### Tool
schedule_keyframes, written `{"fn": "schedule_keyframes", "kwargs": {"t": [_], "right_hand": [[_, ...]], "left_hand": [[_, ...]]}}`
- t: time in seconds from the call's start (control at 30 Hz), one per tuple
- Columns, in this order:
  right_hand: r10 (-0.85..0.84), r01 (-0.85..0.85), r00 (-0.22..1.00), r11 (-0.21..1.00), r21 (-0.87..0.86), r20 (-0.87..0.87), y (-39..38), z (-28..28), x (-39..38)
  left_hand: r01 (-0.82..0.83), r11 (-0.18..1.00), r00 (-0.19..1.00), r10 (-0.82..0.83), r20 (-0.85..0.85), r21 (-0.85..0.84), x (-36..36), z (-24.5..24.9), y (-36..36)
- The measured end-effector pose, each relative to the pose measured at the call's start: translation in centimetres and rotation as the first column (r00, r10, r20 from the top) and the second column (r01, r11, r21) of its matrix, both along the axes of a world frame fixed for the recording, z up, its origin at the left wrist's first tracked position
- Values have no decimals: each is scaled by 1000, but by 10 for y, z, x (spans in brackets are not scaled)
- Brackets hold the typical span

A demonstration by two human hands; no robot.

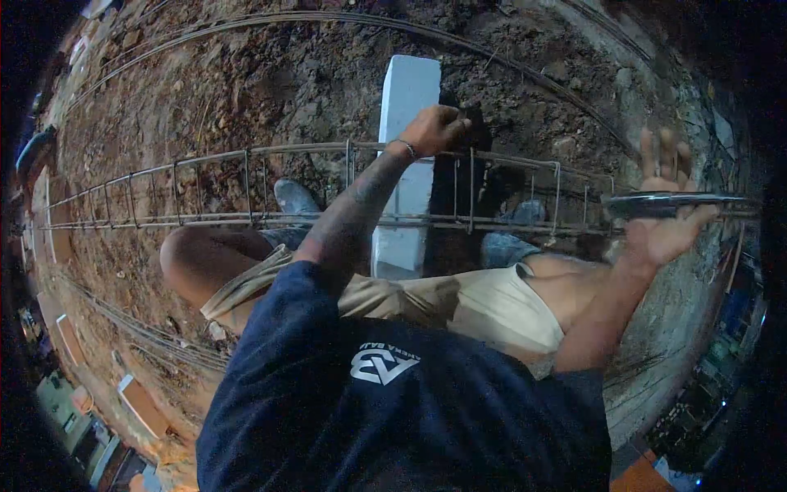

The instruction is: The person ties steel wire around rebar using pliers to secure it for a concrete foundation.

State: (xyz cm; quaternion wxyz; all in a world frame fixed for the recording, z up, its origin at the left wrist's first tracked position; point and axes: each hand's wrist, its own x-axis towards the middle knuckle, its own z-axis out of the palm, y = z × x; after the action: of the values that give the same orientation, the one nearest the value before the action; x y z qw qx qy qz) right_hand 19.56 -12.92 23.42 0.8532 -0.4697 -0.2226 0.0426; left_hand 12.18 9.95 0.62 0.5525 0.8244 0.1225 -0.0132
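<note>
A long rebar cage (297, 220) with square stirrups runs across in front of me, over a long white block (410, 86). My left hand (434, 131) is closed, fingers curled together, just beyond the cage's far bar and over the block; I cannot tell what is in the fingers. A thin bracelet circles that wrist. Near the cage's right end, my right hand (666, 213) is turned palm up, blurred by motion, with its fingers stretched away from me. Across this palm lies a shiny bar-shaped metal tool (682, 200).
My feet stand beside the block, a shoe (295, 197) showing through the cage. Loose rods (270, 18) curve over the rough soil (270, 82) at the far side. More thin rods (156, 328) and several orange-brown blocks (143, 406) lie at left.
</note>
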Motion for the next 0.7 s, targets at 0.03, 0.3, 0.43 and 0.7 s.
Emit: {"fn": "schedule_keyframes", "kwargs": {"t": [0.03,0.3,0.43,0.7], "right_hand": [[230,-227,972,972,55,-46,-28,-2,12],[35,76,997,-40,-996,75,-24,-3,21],[654,209,752,-125,-970,78,-28,-40,76],[523,-229,595,-617,-753,-610,42,-40,90]], "left_hand": [[-5,1000,1000,5,15,-2,-2,2,-2],[-56,965,983,97,152,-257,-2,-4,7],[-101,974,953,154,260,-204,-4,-7,3],[-16,993,915,61,398,-115,-5,-7,6]]}}
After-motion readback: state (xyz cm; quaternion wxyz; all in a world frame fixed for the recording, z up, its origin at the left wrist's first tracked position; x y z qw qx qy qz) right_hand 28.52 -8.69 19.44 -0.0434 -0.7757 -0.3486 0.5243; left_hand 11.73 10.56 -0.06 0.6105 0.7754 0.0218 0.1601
